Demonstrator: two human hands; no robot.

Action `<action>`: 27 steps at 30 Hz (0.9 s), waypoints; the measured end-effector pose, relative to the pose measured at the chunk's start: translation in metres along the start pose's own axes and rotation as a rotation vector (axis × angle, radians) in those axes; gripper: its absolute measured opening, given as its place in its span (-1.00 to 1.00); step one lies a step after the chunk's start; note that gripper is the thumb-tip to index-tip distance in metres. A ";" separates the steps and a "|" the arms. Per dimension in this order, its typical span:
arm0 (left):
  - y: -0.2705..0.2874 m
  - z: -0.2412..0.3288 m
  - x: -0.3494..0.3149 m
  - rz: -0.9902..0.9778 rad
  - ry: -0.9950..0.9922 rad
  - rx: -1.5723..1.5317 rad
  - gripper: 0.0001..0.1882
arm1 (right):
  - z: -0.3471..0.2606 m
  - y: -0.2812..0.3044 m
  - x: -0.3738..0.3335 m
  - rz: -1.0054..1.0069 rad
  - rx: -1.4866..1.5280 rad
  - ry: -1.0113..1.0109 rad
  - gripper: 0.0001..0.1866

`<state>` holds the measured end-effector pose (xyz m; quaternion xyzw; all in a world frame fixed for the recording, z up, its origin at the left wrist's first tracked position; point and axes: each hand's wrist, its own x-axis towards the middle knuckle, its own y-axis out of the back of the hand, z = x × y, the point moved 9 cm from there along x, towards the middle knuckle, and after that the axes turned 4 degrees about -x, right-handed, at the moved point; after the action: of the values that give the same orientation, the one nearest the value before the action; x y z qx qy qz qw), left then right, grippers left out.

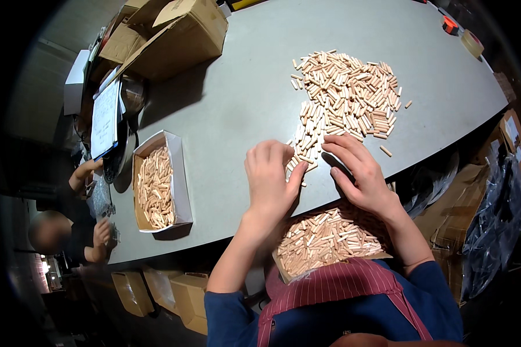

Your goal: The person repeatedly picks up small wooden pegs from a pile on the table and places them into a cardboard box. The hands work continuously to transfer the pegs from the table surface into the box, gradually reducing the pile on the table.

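Note:
A big heap of short wooden dowel pins [347, 92] lies on the grey table [231, 98]. My left hand [269, 179] rests palm down near the table's front edge, fingers curled over a few pins at the heap's near end. My right hand [356, 170] lies beside it, fingers spread and touching pins [307, 139] at the heap's lower edge. Below the table edge, against my striped apron [336, 283], sits a shallow cardboard tray [324, 237] full of pins. Whether either hand grips any pins is hidden.
A white cardboard box [179, 179] holding more pins stands to my left. Open brown cartons [173, 34] sit at the far left corner beside papers [105, 118]. Tape rolls [472, 41] lie far right. Another person [69, 231] works at the left end. Boxes [185, 295] stand below.

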<state>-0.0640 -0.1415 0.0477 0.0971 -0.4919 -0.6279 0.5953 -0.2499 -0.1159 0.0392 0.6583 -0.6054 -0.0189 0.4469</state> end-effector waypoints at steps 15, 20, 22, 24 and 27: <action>0.002 0.000 -0.001 0.015 0.026 -0.088 -0.74 | 0.003 -0.001 -0.001 -0.013 0.021 -0.016 -0.57; 0.008 -0.005 -0.004 0.020 0.070 -0.171 -0.77 | 0.002 -0.003 -0.001 -0.029 -0.003 -0.008 -0.56; 0.015 -0.010 -0.008 0.044 0.097 -0.267 -0.82 | 0.001 -0.004 0.000 -0.035 -0.006 -0.005 -0.56; 0.035 -0.027 -0.014 0.174 0.330 -0.610 -0.88 | 0.003 -0.003 -0.001 -0.030 -0.017 -0.009 -0.56; 0.102 -0.063 -0.022 0.425 0.302 -0.452 -0.87 | 0.005 -0.003 -0.002 -0.026 -0.006 -0.009 -0.56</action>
<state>0.0531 -0.1350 0.0804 -0.0500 -0.2559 -0.5617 0.7852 -0.2510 -0.1170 0.0335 0.6648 -0.5986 -0.0296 0.4459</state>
